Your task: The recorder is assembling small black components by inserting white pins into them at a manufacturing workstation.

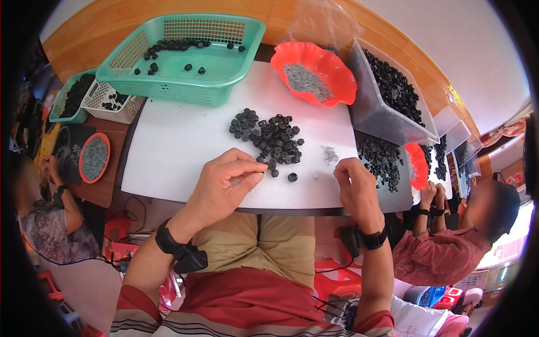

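Note:
A loose pile of small black round parts (276, 137), some with a hole through the middle, lies on the white tabletop (174, 146) in front of me. At the pile's near left edge is my left hand (227, 182), thumb and forefinger drawn together; anything between them is too small to make out. Close to its fingertips a single black round part (292, 177) lies apart from the pile. My right hand (359, 191) is at the table's front right, fingers curled in and their tips partly hidden. Just beyond it sits a little heap of tiny clear pieces (330, 154).
A green basket (163, 90) with scattered black parts stands at the back left. Behind the pile are a red wavy-rimmed bowl (339, 84) of clear pieces and a clear bin (376, 115) of black parts. Co-workers (443, 247) sit on both sides.

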A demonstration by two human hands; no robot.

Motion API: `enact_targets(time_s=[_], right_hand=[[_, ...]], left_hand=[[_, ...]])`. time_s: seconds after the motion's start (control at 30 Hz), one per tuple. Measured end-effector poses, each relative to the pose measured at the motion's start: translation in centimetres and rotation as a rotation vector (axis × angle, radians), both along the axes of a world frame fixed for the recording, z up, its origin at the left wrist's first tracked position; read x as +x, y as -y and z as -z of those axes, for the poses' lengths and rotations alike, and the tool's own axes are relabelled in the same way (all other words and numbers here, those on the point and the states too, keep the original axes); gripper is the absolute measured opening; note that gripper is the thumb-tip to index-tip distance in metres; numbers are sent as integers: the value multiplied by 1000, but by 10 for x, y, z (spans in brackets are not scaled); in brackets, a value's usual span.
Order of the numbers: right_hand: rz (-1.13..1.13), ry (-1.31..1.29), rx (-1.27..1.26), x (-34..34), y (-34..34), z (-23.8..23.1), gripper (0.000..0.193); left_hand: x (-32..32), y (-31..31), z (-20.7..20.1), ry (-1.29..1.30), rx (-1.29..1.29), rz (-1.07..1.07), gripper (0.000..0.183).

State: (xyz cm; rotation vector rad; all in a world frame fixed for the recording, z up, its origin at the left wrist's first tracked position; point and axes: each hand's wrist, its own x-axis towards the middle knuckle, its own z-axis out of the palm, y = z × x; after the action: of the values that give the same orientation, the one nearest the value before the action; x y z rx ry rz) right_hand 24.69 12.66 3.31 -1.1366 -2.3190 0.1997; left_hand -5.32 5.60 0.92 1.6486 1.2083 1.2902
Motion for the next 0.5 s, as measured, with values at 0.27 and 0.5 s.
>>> enact_targets(time_s=[0.27,0.5], right_hand=[[-77,-458,-257,-33,44,-6,16],[-171,-458,-205,-56,62,-5,19]], left_hand=[[15,10,1,368,-172,98,18],[38,22,-8,479,-310,179,22]])
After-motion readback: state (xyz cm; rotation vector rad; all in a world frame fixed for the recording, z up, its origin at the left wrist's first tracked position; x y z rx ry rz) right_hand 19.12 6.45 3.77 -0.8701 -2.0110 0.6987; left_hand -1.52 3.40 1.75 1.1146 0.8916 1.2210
